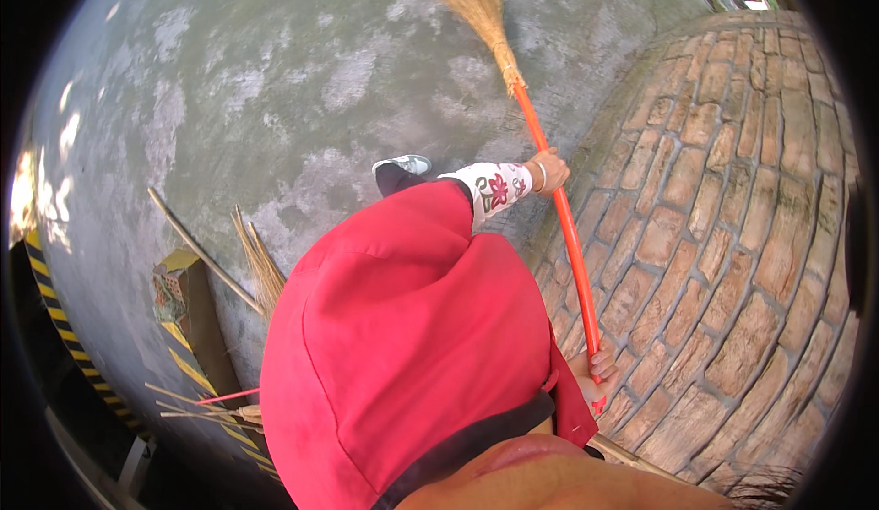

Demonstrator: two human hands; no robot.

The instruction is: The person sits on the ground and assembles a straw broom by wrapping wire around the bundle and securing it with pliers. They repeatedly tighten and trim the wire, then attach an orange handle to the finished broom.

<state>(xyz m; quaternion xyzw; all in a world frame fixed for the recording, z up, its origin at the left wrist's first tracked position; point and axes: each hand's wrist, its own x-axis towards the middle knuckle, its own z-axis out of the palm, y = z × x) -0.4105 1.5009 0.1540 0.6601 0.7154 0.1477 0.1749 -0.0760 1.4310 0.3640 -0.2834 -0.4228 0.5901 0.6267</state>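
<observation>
I hold a straw broom (568, 235) with a long orange handle, its bristles reaching to the grey floor at the top of the view. Midway along the handle, my left hand (549, 172) is wrapped round it, with a bracelet at the wrist and a white flower-patterned sleeve. Close to my body on the right, my right hand (593, 374) grips the handle near its upper end; its arm is mostly hidden. The bristle tips look smeared by motion. My red garment (412, 318) covers much of the middle.
A brick-paved or stone-faced surface (723, 217) lies along the right. At left stand a box-like object (197, 304) with yellow-black striping, a wooden stick (201, 246) and bundled twigs (261, 267). A striped edge (59, 322) curves at far left. One shoe (405, 163) rests on the concrete floor (302, 98).
</observation>
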